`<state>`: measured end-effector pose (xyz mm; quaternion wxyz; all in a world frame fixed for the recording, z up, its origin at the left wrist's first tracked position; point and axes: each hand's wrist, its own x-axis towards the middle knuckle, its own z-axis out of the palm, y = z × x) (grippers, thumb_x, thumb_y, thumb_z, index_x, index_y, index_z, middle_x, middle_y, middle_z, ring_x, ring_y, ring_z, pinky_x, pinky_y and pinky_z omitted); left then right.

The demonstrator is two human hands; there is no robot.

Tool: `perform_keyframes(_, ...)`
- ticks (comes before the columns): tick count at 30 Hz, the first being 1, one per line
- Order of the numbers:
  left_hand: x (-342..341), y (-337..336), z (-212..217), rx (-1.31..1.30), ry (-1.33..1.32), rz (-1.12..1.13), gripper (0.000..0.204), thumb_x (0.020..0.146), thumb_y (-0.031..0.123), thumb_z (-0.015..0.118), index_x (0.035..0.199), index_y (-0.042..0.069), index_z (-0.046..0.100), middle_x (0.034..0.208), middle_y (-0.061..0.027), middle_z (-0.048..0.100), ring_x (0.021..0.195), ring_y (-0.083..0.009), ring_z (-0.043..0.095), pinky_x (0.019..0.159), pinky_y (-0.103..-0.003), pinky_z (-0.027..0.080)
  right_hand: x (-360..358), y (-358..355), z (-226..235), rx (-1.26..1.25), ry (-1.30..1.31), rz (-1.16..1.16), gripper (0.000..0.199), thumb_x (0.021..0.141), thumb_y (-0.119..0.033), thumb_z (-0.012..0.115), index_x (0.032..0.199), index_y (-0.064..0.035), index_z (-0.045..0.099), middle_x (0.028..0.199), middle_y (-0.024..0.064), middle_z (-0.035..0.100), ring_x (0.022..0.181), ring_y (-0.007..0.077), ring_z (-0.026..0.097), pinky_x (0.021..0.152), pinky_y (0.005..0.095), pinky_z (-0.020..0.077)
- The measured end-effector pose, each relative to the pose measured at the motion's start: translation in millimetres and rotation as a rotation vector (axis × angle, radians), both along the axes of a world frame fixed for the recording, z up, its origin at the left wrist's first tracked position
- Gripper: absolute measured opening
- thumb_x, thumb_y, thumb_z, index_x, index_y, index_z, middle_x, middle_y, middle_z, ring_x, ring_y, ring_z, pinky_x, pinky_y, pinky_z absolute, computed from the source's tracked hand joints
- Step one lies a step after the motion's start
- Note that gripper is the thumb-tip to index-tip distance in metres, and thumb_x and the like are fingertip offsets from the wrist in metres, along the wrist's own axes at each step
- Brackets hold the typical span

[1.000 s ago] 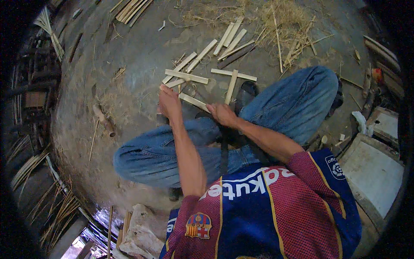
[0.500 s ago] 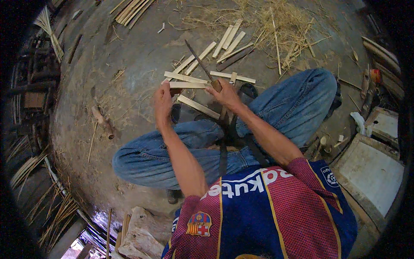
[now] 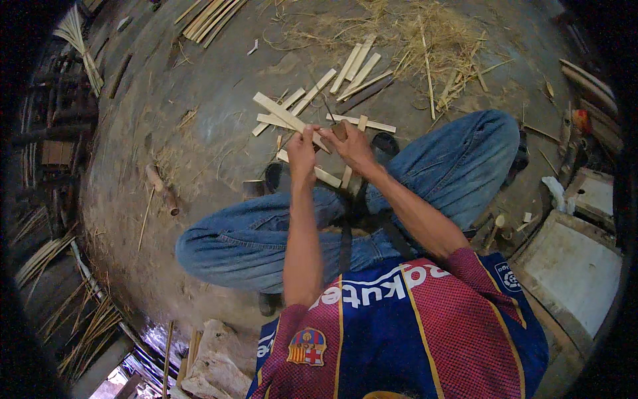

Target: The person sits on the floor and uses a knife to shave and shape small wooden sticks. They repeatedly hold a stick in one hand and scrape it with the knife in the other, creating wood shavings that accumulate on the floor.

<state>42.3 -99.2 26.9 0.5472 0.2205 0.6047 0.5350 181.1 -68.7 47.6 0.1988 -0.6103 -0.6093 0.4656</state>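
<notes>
Sitting low over a dirt floor (image 3: 199,100), the person works with knees spread in blue jeans (image 3: 266,233) and a red-and-blue jersey (image 3: 412,332) filling the near edge of the view. Both forearms reach forward between the knees. The left hand (image 3: 301,147) has its grip closed on a flat bamboo slat (image 3: 282,114), which slants up and away to the left from the fingers. The right hand (image 3: 352,145) sits just beside it, fingers curled around what looks like a short dark-handled blade (image 3: 340,130); the tool is mostly hidden, so its exact kind cannot be told. The two hands almost touch over the slat's near end.

Just under the hands lie a few more cut slats (image 3: 332,178), crossing one another on the floor. Beyond them a loose scatter of pale split strips (image 3: 355,66) fans out, and farther still a heap of straw-like shavings (image 3: 425,40) covers the ground. At the far left edge a bundle of long strips (image 3: 209,16) lies apart.

Judging by the many pieces already split and the shavings piled up, a fair share of the splitting looks done; the slat in hand appears still whole, so its cut seems barely begun.
</notes>
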Motion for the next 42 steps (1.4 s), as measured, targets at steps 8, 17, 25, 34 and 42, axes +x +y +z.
perform_keyframes(8, 3, 0, 42, -0.006, -0.181, -0.104, 0.026, 0.101, 0.024, 0.049, 0.098, -0.001, 0.055, 0.066, -0.0013, 0.049, 0.048, -0.0077, 0.043, 0.042, -0.025, 0.036, 21, 34, 7, 0.228, -0.165, 0.136, 0.035, 0.080, -0.037, 0.070, 0.087, -0.0039, 0.062, 0.080, 0.0154, 0.067, 0.075, 0.0365, 0.065, 0.063, 0.0469, 0.0486)
perform_keyframes(17, 10, -13, 57, -0.067, 0.184, -0.239, 0.026, 0.097, 0.021, 0.047, 0.082, 0.002, 0.057, 0.059, 0.0026, 0.045, 0.046, -0.0065, 0.041, 0.041, -0.026, 0.034, 23, 36, 6, 0.427, -0.402, 0.350, 0.016, 0.070, -0.025, 0.070, 0.077, -0.0135, 0.061, 0.074, 0.0143, 0.065, 0.073, 0.0375, 0.065, 0.062, 0.0503, 0.0485)
perform_keyframes(25, 16, -18, 67, -0.107, 0.163, -0.178, 0.026, 0.100, 0.030, 0.050, 0.092, 0.007, 0.055, 0.067, 0.0050, 0.043, 0.050, -0.0040, 0.037, 0.042, -0.021, 0.031, 23, 62, 8, 0.445, -0.432, 0.380, 0.013, 0.068, -0.022, 0.070, 0.078, -0.0162, 0.064, 0.075, 0.0120, 0.066, 0.073, 0.0353, 0.065, 0.061, 0.0492, 0.0495)
perform_keyframes(34, 28, -77, 75, -0.172, -0.322, -0.148, 0.023, 0.100, 0.028, 0.052, 0.104, 0.005, 0.055, 0.066, 0.0046, 0.040, 0.047, -0.0038, 0.033, 0.042, -0.021, 0.029, 98, 127, -45, 0.258, -0.667, 0.165, 0.030, 0.076, -0.035, 0.066, 0.098, -0.0159, 0.074, 0.093, 0.0126, 0.071, 0.086, 0.0348, 0.067, 0.077, 0.0456, 0.0539)
perform_keyframes(42, 11, -61, 84, -0.146, -0.286, -0.081, 0.024, 0.100, 0.029, 0.053, 0.102, 0.005, 0.053, 0.068, 0.0055, 0.040, 0.051, -0.0028, 0.035, 0.042, -0.019, 0.027, 22, 19, 22, 0.190, -0.422, 0.533, 0.021, 0.073, -0.029, 0.064, 0.093, -0.0256, 0.071, 0.085, 0.0129, 0.069, 0.082, 0.0331, 0.068, 0.070, 0.0485, 0.0549)
